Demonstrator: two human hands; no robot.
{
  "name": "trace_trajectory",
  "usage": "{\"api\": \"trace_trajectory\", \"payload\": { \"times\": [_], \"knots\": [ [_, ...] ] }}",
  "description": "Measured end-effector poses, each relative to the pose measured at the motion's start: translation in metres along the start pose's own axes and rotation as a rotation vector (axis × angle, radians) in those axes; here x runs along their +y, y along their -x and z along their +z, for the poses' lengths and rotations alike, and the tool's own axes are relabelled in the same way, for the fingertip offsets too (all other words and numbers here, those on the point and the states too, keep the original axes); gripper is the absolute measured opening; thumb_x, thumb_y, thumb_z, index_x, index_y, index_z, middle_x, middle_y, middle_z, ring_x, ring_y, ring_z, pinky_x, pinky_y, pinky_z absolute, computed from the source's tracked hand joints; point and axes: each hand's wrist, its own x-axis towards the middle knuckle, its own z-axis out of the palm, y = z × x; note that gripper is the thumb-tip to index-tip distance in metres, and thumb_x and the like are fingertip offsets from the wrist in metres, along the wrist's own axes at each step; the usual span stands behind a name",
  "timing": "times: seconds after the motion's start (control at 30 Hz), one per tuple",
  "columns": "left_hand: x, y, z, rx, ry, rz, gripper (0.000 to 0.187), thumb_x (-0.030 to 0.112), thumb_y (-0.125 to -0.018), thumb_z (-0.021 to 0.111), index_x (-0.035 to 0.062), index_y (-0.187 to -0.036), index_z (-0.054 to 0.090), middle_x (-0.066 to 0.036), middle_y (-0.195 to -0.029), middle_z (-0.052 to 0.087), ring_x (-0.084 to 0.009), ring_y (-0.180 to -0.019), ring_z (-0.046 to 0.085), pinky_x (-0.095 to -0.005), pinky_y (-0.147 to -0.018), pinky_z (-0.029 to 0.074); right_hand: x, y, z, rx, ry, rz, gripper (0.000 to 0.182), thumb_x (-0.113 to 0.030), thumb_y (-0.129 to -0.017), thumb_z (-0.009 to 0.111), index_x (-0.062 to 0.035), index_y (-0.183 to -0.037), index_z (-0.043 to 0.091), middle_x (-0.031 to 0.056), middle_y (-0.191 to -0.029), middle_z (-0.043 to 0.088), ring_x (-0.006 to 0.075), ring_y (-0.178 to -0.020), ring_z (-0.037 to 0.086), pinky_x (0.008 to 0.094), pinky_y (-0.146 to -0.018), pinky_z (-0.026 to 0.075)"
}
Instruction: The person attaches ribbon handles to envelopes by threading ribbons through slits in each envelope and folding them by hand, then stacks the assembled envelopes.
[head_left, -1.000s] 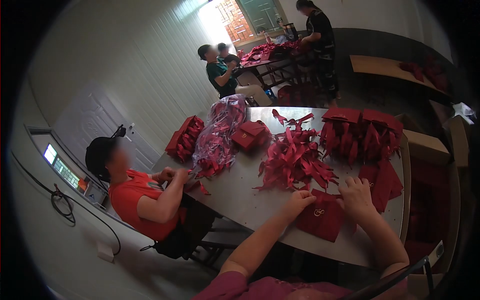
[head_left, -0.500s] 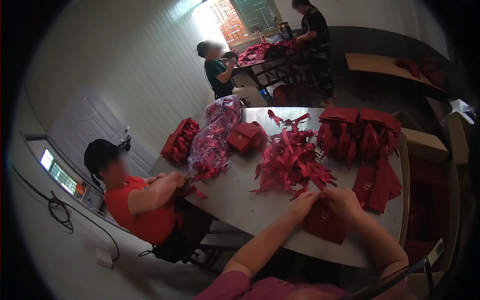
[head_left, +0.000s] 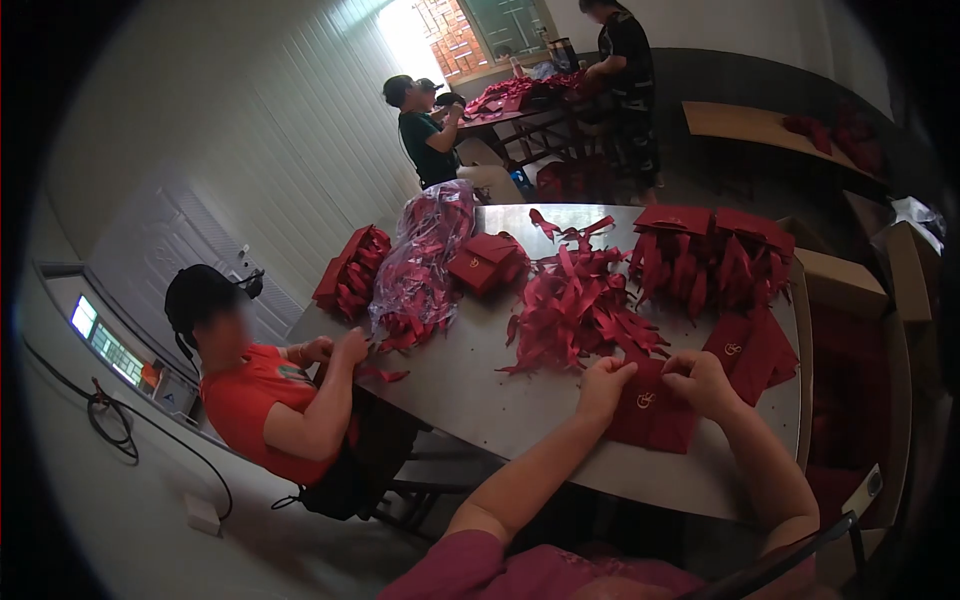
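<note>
A dark red paper bag (head_left: 655, 408) with a gold emblem lies flat near the table's front edge. At its upper left edge my left hand (head_left: 604, 388) has thumb and finger pinched on the bag. My right hand (head_left: 700, 382) is curled over the upper right part, its fingertips closed on the bag. Just beyond my hands spreads a loose heap of red ribbons (head_left: 570, 310). More red bags (head_left: 745, 345) with the same emblem lie to the right of my right hand.
Stacked bags with ribbons (head_left: 675, 235) stand at the table's (head_left: 480, 400) far right. A plastic-wrapped bundle (head_left: 425, 245) and another bag (head_left: 485, 262) are farther left. A person in red (head_left: 280, 410) sits at the left edge. An open cardboard box (head_left: 840, 280) borders the right side.
My hands, close together at the bag's top edge before, have moved apart to its two sides. More of the bag's front shows now. The seated person in red has raised their hands.
</note>
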Motion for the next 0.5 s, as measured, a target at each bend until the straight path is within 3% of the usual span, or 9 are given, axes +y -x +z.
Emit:
{"api": "trace_trajectory", "payload": {
  "times": [0.07,0.13,0.2,0.23,0.4,0.5],
  "knots": [
    [0.007,0.001,0.005,0.039,0.033,0.055,0.014,0.008,-0.084,0.072,0.0020,-0.096,0.069,-0.003,-0.089,0.069,-0.0108,-0.077,0.064,-0.0249,-0.073,0.051,-0.001,0.001,0.003,-0.009,-0.308,0.235,0.011,-0.003,-0.083,0.064,0.0018,-0.092,0.066,0.0024,-0.068,0.062,0.0080,-0.062,0.057,0.0248,-0.056,0.047],
    [0.015,-0.003,0.003,0.000,-0.165,0.056,0.016,0.006,-0.085,0.070,0.0022,-0.100,0.068,-0.004,-0.090,0.070,-0.0121,-0.079,0.064,-0.0270,-0.074,0.052,0.014,-0.002,0.010,0.069,-0.352,0.232,0.014,-0.007,-0.085,0.067,0.0015,-0.097,0.066,0.0016,-0.075,0.065,0.0078,-0.061,0.059,0.0235,-0.052,0.047],
    [0.006,-0.010,0.001,-0.134,0.260,-0.055,0.017,0.001,-0.086,0.066,0.0024,-0.103,0.067,-0.008,-0.094,0.070,-0.0179,-0.084,0.067,-0.0311,-0.080,0.055,0.031,-0.007,0.013,0.146,-0.381,0.245,0.019,-0.006,-0.086,0.065,0.0021,-0.103,0.067,0.0021,-0.078,0.067,0.0074,-0.064,0.060,0.0235,-0.058,0.049],
    [0.016,-0.007,0.003,-0.146,0.374,-0.178,0.019,0.003,-0.087,0.065,0.0003,-0.106,0.065,-0.008,-0.095,0.069,-0.0152,-0.084,0.064,-0.0287,-0.081,0.052,0.030,-0.007,0.013,0.162,-0.400,0.287,0.019,-0.006,-0.086,0.065,0.0027,-0.103,0.067,0.0034,-0.079,0.068,0.0087,-0.065,0.061,0.0241,-0.061,0.051],
    [0.027,-0.005,-0.002,-0.097,0.222,-0.200,0.032,0.002,-0.087,0.066,-0.0029,-0.118,0.061,-0.010,-0.107,0.066,-0.0175,-0.096,0.063,-0.0301,-0.088,0.051,0.027,-0.008,0.017,0.257,-0.658,0.473,0.014,-0.005,-0.085,0.065,0.0010,-0.098,0.067,0.0056,-0.083,0.067,0.0111,-0.069,0.065,0.0229,-0.064,0.054],
    [0.031,-0.006,-0.007,-0.152,0.208,-0.259,0.037,0.002,-0.086,0.066,-0.0043,-0.122,0.058,-0.012,-0.112,0.064,-0.0184,-0.100,0.062,-0.0307,-0.091,0.050,0.029,-0.014,0.020,0.232,-0.589,0.467,0.012,-0.004,-0.085,0.066,0.0004,-0.097,0.066,0.0054,-0.084,0.067,0.0105,-0.070,0.065,0.0216,-0.065,0.054]
  ]
}}
